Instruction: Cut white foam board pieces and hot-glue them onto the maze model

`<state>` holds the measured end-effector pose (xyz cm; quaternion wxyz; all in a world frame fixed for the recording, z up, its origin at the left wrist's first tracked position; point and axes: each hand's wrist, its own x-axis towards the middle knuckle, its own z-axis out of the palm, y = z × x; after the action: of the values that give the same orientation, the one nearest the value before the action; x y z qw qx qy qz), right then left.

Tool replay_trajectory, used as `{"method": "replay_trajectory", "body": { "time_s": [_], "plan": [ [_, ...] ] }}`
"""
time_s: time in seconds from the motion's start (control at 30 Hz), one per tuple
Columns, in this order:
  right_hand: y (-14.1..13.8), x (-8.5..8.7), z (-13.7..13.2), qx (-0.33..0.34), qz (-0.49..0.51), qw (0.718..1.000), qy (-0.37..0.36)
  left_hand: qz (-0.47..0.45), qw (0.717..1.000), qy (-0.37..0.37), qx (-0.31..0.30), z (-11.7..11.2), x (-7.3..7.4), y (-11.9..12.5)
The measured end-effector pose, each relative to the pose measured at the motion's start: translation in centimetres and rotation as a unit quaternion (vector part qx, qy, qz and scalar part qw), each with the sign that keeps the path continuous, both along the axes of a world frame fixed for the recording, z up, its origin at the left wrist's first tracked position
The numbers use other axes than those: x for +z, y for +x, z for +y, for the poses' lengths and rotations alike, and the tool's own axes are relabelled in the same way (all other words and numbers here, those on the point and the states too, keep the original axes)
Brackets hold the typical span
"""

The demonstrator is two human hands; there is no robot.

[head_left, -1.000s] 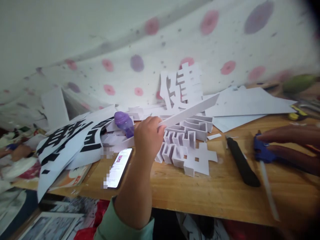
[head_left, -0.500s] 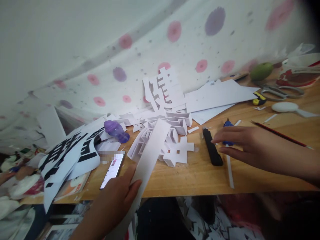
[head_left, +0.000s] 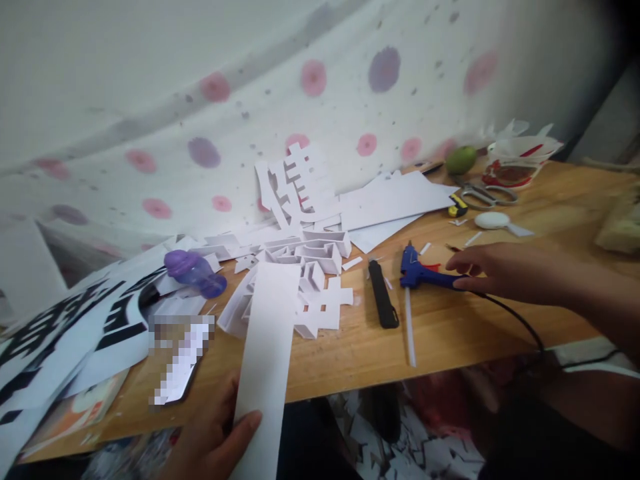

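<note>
A long white board strip point(head_left: 267, 333) is pinched between the thumb and fingers of my left hand point(head_left: 223, 427). The strip leans up over the table edge, and its far end covers part of the white cut-out character pieces point(head_left: 320, 257). My right hand point(head_left: 493, 270) is open, fingers bent but apart, over the handle end of a blue glue gun point(head_left: 413, 267). Its thumb overlaps that handle; I cannot tell whether they touch. A white glue stick point(head_left: 410, 327) sticks out of the gun. Left of the gun lies a black utility knife point(head_left: 383, 293).
A purple bottle point(head_left: 195, 272), a phone point(head_left: 183, 370) and printed sheets point(head_left: 75, 327) lie on the left. Farther right are scissors point(head_left: 487, 195), a yellow-black tape measure point(head_left: 457, 206), a white spoon point(head_left: 493, 221), a green fruit point(head_left: 461, 160) and a tub point(head_left: 520, 160). The gun's cord point(head_left: 525, 327) runs over the table edge.
The view has turned right. My right hand has moved right along the glue gun, off its front, baring the body and handle. My left hand still holds the strip, now more upright.
</note>
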<state>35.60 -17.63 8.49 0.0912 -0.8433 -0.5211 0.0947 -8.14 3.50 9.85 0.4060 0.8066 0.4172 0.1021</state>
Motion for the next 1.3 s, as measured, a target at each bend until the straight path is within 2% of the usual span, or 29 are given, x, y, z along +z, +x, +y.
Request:
{"method": "replay_trajectory", "body": {
  "time_s": [0.03,0.1,0.13,0.2,0.27,0.4,0.5,0.6,0.67,0.73,0.9,0.93,1.0,1.07,1.13,1.3],
  "plan": [
    [0.0,0.0,0.0,-0.004,-0.009,1.000,0.004,-0.031,0.996,-0.079,0.025,-0.7,-0.5,0.3],
    [-1.0,0.3,0.5,-0.007,-0.032,0.999,0.019,-0.074,0.968,-0.232,0.061,-2.1,-1.4,1.0],
    [-2.0,0.5,1.1,0.000,-0.042,0.999,0.030,-0.088,0.951,-0.291,0.060,-2.7,-1.7,1.5],
    [-4.5,0.8,2.6,0.036,-0.049,0.997,0.047,-0.097,0.926,-0.366,0.018,-3.8,-2.1,2.4],
    [-7.2,0.7,4.7,0.068,-0.048,0.995,0.050,-0.094,0.920,-0.378,-0.040,-4.3,-1.9,3.5],
    [-10.8,-0.3,9.0,0.025,-0.054,0.998,0.013,-0.075,0.942,-0.307,-0.114,-4.5,-0.7,4.9],
    [-11.4,-0.9,11.0,-0.027,-0.043,0.999,-0.006,-0.054,0.953,-0.262,-0.141,-4.4,-0.2,4.5],
    [-11.1,-1.0,11.5,-0.046,-0.009,0.999,-0.006,-0.027,0.962,-0.236,-0.137,-4.0,-0.8,2.8],
    [-10.8,-0.4,11.1,-0.053,0.019,0.998,0.010,-0.027,0.966,-0.220,-0.136,-3.7,-1.5,1.4],
    [-10.6,0.6,9.9,-0.051,0.055,0.996,0.043,-0.065,0.959,-0.235,-0.146,-3.4,-2.1,0.4],
    [-11.9,2.9,4.6,0.002,0.182,0.975,0.130,-0.172,0.914,-0.334,-0.152,-3.3,-2.8,-0.3],
    [-12.5,2.9,3.5,0.014,0.225,0.963,0.151,-0.175,0.908,-0.349,-0.151,-3.4,-2.8,-0.2],
    [-14.0,2.5,1.8,0.037,0.366,0.905,0.212,-0.178,0.901,-0.369,-0.143,-3.5,-2.9,0.3],
    [-15.4,2.0,0.6,0.071,0.437,0.860,0.255,-0.179,0.892,-0.390,-0.140,-3.7,-3.1,1.0],
    [-16.6,1.5,0.2,0.112,0.416,0.860,0.273,-0.175,0.882,-0.413,-0.141,-4.0,-3.6,1.8],
    [-17.4,1.2,0.7,0.156,0.313,0.896,0.273,-0.145,0.871,-0.438,-0.170,-4.4,-5.0,2.6]
  ]
}}
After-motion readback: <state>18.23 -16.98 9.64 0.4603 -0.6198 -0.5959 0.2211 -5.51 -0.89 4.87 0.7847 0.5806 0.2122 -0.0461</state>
